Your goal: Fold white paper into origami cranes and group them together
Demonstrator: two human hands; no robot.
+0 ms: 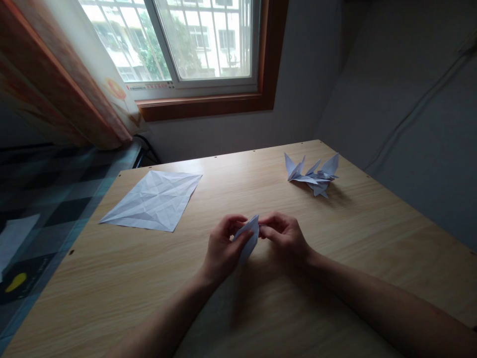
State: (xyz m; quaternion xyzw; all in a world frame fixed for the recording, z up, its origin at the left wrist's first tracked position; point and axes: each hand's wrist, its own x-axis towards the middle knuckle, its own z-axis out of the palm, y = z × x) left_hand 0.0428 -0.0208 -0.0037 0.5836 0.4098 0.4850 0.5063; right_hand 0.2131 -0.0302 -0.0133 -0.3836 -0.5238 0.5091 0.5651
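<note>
A small piece of folded white paper is held up over the wooden table, between my two hands. My left hand grips it from the left, thumb on the near face and fingers behind. From the right, my right hand pinches at its upper right edge with thumb and forefinger. The paper's far side is hidden. Further back on the right stand folded paper cranes, close together with pointed wings raised. Left of my hands lies a flat, creased sheet of white paper.
A barred window with a brown frame is beyond the table's far edge. An orange curtain hangs at the left, above a checked cloth with a paper on it. A cable runs down the right wall.
</note>
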